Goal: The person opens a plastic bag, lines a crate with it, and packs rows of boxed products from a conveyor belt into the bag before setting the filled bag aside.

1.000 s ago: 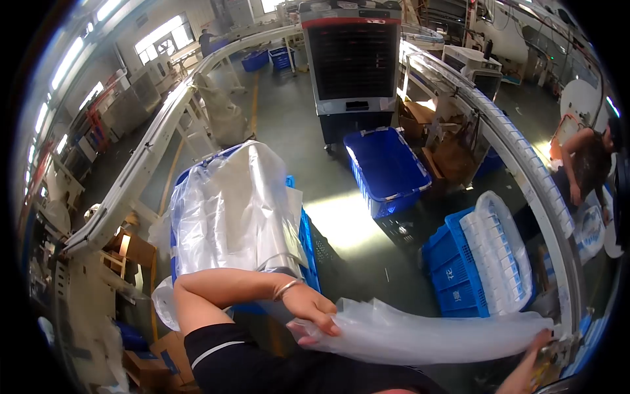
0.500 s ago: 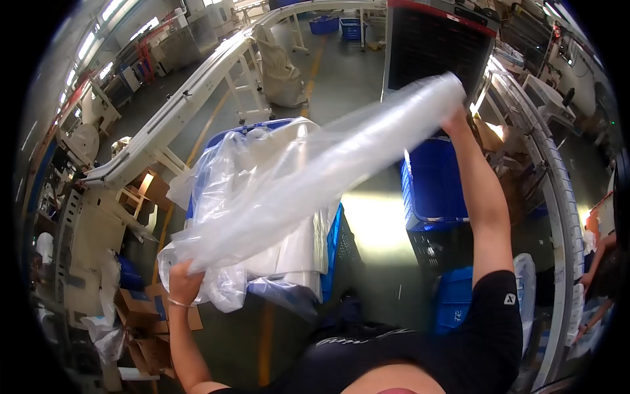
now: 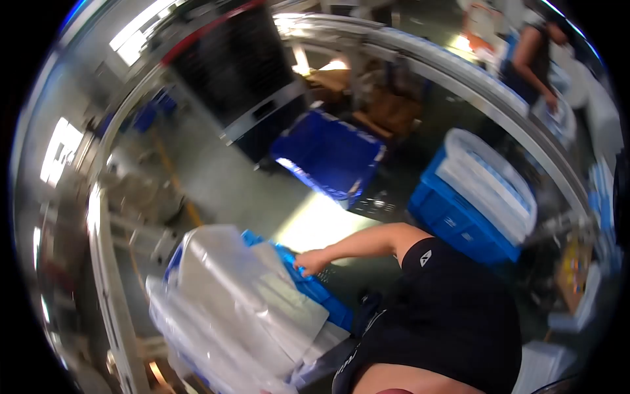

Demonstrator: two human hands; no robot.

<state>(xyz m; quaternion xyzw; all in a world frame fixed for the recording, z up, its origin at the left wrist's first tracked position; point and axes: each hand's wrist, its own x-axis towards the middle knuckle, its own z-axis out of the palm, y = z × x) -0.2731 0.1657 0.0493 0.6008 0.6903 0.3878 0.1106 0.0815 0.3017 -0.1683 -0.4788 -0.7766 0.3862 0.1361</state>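
Observation:
My right hand (image 3: pixel 312 261) is above the near rim of a blue crate (image 3: pixel 333 303), its fingers curled together. Blur hides whether it grips the rim or something small. Left of it, clear plastic sheeting (image 3: pixel 190 331) and a whitish plastic sheet (image 3: pixel 252 279) drape over the crate and cover most of it. My left hand is out of view.
A dark blue bin (image 3: pixel 328 154) stands on the floor ahead, beside a black cabinet (image 3: pixel 233 72) with a red top edge. To the right is a light blue crate (image 3: pixel 459 223) holding white plastic. Behind a rail (image 3: pixel 479 98), another person (image 3: pixel 531 59) bends forward.
The long clear plastic bundle has left my right hand; plastic now lies over the crate. My right hand has come down to the crate's edge. The view has swung right, and my left hand has left it.

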